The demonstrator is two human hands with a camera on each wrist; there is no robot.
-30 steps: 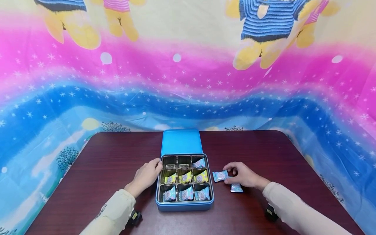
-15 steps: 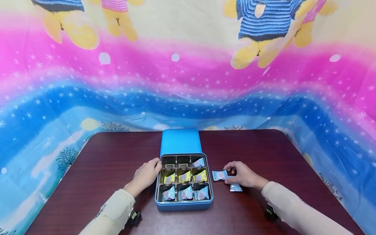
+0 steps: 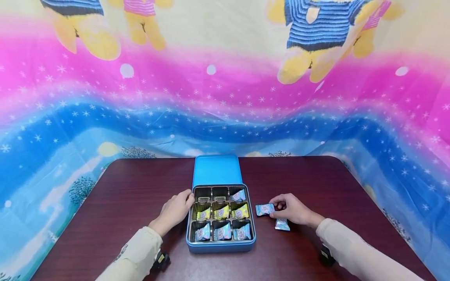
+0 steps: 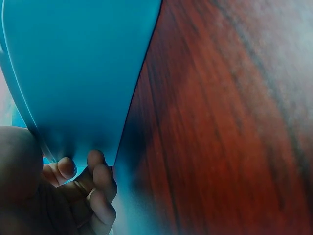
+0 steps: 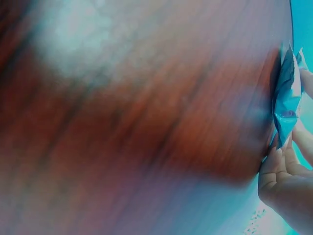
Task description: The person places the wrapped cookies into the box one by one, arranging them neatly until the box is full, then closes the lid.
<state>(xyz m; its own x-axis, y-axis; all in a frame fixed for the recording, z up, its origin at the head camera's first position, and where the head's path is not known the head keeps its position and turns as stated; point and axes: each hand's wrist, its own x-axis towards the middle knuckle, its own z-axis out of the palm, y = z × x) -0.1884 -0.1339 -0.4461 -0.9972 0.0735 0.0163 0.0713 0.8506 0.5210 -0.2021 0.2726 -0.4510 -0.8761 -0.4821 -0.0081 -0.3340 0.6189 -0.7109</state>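
In the head view, an open blue tin [image 3: 221,246] holds a divided tray. Blue-wrapped candies [image 3: 222,232] fill its near row, yellow-wrapped candies [image 3: 221,212] its middle row, and one blue candy [image 3: 238,195] sits in the far right compartment. My left hand [image 3: 174,210] holds the tin's far left corner; curled fingers [image 4: 103,181] touch the side wall in the left wrist view. My right hand [image 3: 293,210], right of the tin, pinches a loose blue candy [image 3: 264,209] between thumb and fingers, low at the table. Another blue candy [image 3: 282,224] lies partly hidden under this hand.
The tin's blue lid [image 3: 216,169] lies folded back behind it. The two far compartments at left and middle hold no candy. All of this stands on a dark red wooden table [image 3: 151,175], with a printed cloth [image 3: 225,97] hanging behind and beside it.
My right hand has shifted very slightly to the right, and the pinched candy with it. The other loose candy has moved a little left. My left hand and the tin stay put.
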